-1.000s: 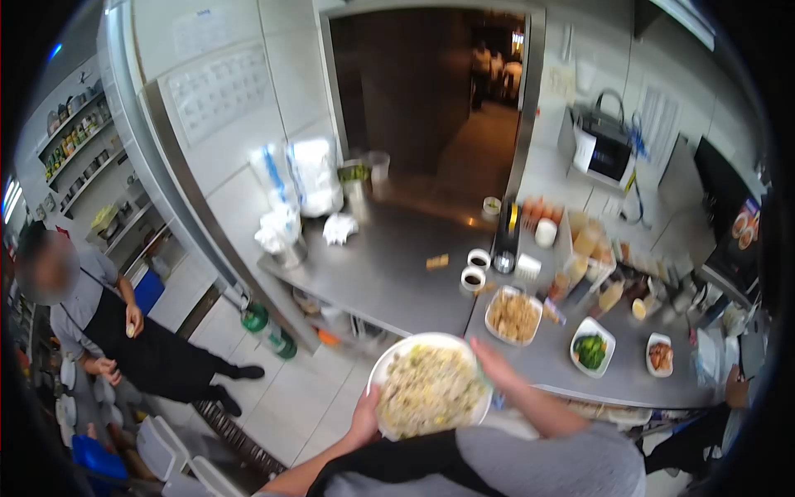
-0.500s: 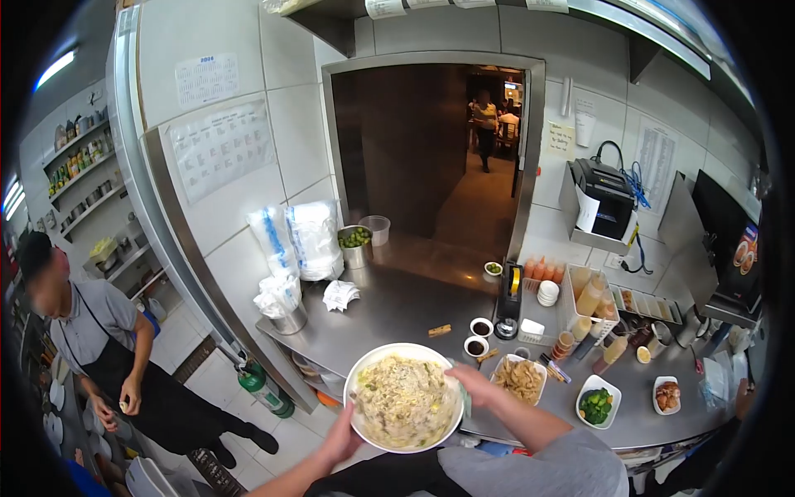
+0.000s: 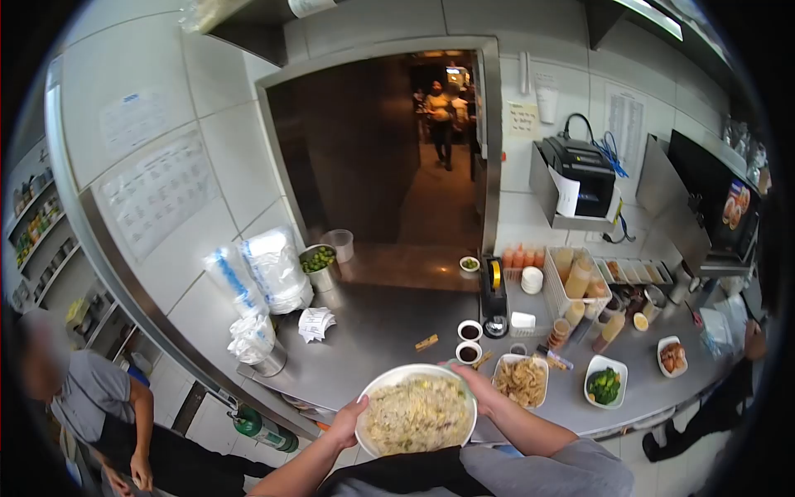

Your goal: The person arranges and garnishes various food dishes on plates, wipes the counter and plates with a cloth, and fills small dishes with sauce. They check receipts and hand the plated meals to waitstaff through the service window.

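Note:
A large white bowl (image 3: 411,368) heaped with fried rice (image 3: 418,414) is held in front of my body at the counter's front edge. My left hand (image 3: 348,421) grips its left rim, thumb on top. Around the right side of the rim, my right hand (image 3: 477,386) is closed; some greenish material shows beside the fingers. Just beyond the bowl, two small cups of dark sauce (image 3: 469,353) stand on the steel counter (image 3: 373,319). A white dish of fried pieces (image 3: 521,381) is close to my right hand.
Broccoli (image 3: 603,385) and a small meat dish (image 3: 672,358) stand to the right, with a basket of sauce bottles (image 3: 577,277) behind. Plastic bags (image 3: 277,269) and crumpled receipts (image 3: 315,324) lie left. A co-worker (image 3: 95,389) stands at left; another person (image 3: 440,120) is beyond the pass-through.
My view has swung, and the bowl now sits closer to the fried dish, still in both hands. The person beyond the pass-through appears nearer. The co-worker's hands have lowered.

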The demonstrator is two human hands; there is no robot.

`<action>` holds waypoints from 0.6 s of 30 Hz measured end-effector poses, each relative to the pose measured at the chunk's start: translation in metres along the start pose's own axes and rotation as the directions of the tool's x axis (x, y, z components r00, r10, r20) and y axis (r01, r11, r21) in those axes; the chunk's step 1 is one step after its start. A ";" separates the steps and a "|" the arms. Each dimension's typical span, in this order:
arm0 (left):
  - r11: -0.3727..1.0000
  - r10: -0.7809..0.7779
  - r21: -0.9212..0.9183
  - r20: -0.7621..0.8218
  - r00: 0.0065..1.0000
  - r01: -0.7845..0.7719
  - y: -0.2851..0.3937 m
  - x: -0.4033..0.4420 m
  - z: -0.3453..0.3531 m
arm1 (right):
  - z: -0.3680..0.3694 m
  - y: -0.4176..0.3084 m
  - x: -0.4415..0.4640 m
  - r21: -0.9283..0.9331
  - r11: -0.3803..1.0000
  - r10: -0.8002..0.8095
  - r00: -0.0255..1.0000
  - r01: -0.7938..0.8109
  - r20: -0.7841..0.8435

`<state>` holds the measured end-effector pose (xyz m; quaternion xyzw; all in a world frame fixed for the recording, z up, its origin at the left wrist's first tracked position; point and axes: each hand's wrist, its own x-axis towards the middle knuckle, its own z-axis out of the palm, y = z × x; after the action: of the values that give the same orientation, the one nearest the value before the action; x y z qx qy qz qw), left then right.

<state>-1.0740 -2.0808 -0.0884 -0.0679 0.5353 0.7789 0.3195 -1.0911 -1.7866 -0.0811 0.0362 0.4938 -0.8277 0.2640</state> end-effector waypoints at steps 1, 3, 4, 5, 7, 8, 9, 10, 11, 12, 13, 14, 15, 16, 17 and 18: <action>0.997 0.075 -0.031 -0.038 0.996 -0.076 0.001 0.005 0.002 | 0.006 0.009 -0.014 0.149 0.981 -0.103 0.986 0.122 -0.134; 0.973 0.207 -0.078 -0.128 0.970 -0.218 0.002 0.009 0.004 | 0.027 0.033 -0.033 0.293 0.921 -0.164 0.936 0.259 -0.311; 0.951 0.290 -0.061 -0.153 0.945 -0.302 0.002 0.016 0.004 | 0.040 0.044 -0.039 0.344 0.872 -0.211 0.902 0.348 -0.378; 0.960 0.264 -0.061 -0.138 0.955 -0.275 0.005 0.021 0.002 | 0.054 0.052 -0.043 0.379 0.815 -0.254 0.859 0.438 -0.446; 0.924 0.365 -0.092 -0.084 0.927 -0.372 0.014 0.029 0.001 | 0.085 0.060 -0.049 0.391 0.785 -0.254 0.826 0.480 -0.503; 0.931 0.346 -0.098 -0.074 0.935 -0.352 0.020 0.030 0.002 | 0.095 0.063 -0.052 0.313 0.860 -0.188 0.819 0.404 -0.541; 0.936 0.327 -0.131 -0.019 0.945 -0.327 0.028 0.029 0.004 | 0.104 0.067 -0.051 0.239 0.919 -0.124 0.805 0.313 -0.580; 0.940 0.312 -0.159 0.037 0.949 -0.303 0.033 0.028 0.002 | 0.099 0.065 -0.050 0.134 0.919 -0.266 0.836 0.370 -0.480; 0.944 0.301 -0.156 0.046 0.952 -0.291 0.033 0.029 -0.001 | 0.090 0.056 -0.049 0.138 0.917 -0.264 0.830 0.374 -0.492; 0.957 0.269 -0.136 0.082 0.960 -0.256 0.034 0.032 -0.002 | 0.080 0.042 -0.044 0.350 0.854 -0.283 0.909 0.384 -0.307; 0.968 0.237 -0.115 0.116 0.965 -0.224 0.036 0.036 -0.003 | 0.069 0.042 -0.031 0.544 0.763 -0.284 0.936 0.351 -0.206; 0.975 0.205 -0.123 0.168 0.964 -0.185 0.031 0.041 -0.006 | 0.060 0.041 -0.018 0.710 0.651 -0.283 0.954 0.269 -0.102; 0.979 0.180 -0.134 0.220 0.959 -0.153 0.029 0.047 -0.007 | 0.058 0.047 -0.010 0.781 0.587 -0.276 0.960 0.213 -0.054; 0.981 0.144 -0.157 0.223 0.964 -0.110 0.036 0.044 -0.002 | 0.065 0.057 -0.009 0.797 0.567 -0.262 0.963 0.208 -0.066; 0.982 0.099 -0.177 0.220 0.970 -0.060 0.041 0.037 -0.001 | 0.072 0.065 -0.007 0.807 0.553 -0.246 0.966 0.208 -0.081; 0.981 0.102 -0.183 0.221 0.970 -0.061 0.043 0.041 -0.007 | 0.078 0.073 -0.006 0.811 0.543 -0.233 0.967 0.217 -0.103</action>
<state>-1.1322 -2.0788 -0.0755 0.0171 0.4265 0.8381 0.3396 -1.0355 -1.8767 -0.0975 0.0832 0.0551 -0.9885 0.1133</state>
